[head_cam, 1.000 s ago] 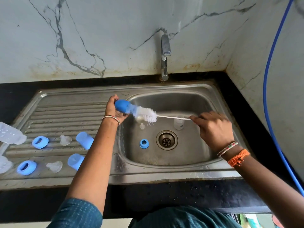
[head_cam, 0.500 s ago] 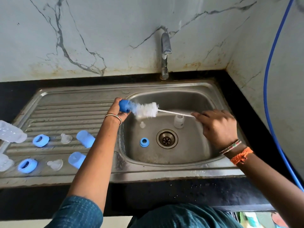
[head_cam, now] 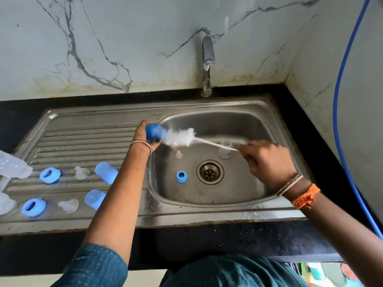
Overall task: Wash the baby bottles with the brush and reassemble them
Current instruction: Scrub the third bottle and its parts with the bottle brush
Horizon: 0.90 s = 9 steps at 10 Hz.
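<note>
The person's left hand is curled round a small rounded blue plastic cap, holding it up over the left rim of the stainless-steel sink basin. The right hand pinches the thin white wire handle of a white-bristled bottle brush, whose fluffy head sits at the cap's open mouth; brush and right hand are blurred. Down in the basin, a small blue plastic screw ring lies just left of the round metal drain, a clear silicone teat stands further back, and a short clear plastic bottle stands upright behind the brush wire. On the ribbed steel draining board to the left lie two rows of parts: a blue ring, a clear teat and a pale blue cap on its side in the far row, and in the near row another blue ring, another clear teat and another pale blue cap. Clear bottle bodies poke in at the left edge. A chrome tap rises against the marbled white wall, and a blue hose runs down the right side.
</note>
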Available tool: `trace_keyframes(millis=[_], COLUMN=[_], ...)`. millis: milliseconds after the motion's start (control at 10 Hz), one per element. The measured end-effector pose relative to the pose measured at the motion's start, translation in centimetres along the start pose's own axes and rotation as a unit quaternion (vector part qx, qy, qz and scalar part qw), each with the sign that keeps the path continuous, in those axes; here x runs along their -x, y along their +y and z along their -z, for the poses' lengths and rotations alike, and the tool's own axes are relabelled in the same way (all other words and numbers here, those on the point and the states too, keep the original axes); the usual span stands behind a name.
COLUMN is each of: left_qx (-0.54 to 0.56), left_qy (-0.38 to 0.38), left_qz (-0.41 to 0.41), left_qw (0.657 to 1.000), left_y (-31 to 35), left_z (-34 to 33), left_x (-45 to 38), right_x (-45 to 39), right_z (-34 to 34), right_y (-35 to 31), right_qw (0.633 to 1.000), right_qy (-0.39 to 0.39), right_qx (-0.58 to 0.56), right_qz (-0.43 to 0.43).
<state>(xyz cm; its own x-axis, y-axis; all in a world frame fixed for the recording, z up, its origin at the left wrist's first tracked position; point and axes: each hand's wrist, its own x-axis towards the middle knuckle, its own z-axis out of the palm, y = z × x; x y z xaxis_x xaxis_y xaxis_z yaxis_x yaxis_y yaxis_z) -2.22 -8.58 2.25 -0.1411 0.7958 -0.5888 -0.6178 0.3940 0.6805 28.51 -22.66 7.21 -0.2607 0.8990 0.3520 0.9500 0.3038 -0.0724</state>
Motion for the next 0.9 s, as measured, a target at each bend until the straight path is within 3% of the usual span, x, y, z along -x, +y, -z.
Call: trace_keyframes(millis=[100,200,300,400,500,600,700,800,900], left_qx=[-0.031,0.01,0.03,0.04,0.017,0.013,0.036,0.03,-0.012], left_qy=[0.019,-0.014,-0.071,-0.063,-0.036,-0.023,-0.057,-0.068,-0.056], left_qz=[0.012,-0.006,-0.031,-0.035,-0.023,-0.026,-0.037,-0.057,-0.015], left_qw=[0.999,1.0,0.997,0.997,0.999,0.999,0.997,0.996,0.998], left_y=[-0.3,-0.2,-0.1,-0.2,-0.5,-0.6,-0.7,-0.9,-0.6], left_z=[-0.4,-0.2,-0.4,-0.4,-0.3,-0.6,-0.5,-0.3,0.1], left_x=[0.0,-0.1,0.2,0.2,0.2,0.1,-0.3,-0.6,-0.5], right_x=[0.5,-0.1,-0.6,-0.4,0.0,0.1,-1.0,-1.0,-0.7], right_z=[-0.8,0.0,-0.2,-0.2,-0.5,-0.4,1.4,1.0,1.0], right_y=[0.1,-0.8,0.0,-0.1,0.0,-0.3,-1.4,-0.6,-0.7], right_qw=[0.987,0.965,0.699,0.838,0.997,0.991,0.871,0.655,0.916], right_qy=[0.098,-0.133,-0.357,-0.261,0.073,0.122,-0.25,-0.371,-0.248], right_qx=[0.047,-0.191,-0.528,-0.405,-0.002,0.04,-0.34,-0.57,-0.251], right_qz=[0.115,-0.122,-0.326,-0.257,-0.024,0.029,-0.251,-0.329,-0.189])
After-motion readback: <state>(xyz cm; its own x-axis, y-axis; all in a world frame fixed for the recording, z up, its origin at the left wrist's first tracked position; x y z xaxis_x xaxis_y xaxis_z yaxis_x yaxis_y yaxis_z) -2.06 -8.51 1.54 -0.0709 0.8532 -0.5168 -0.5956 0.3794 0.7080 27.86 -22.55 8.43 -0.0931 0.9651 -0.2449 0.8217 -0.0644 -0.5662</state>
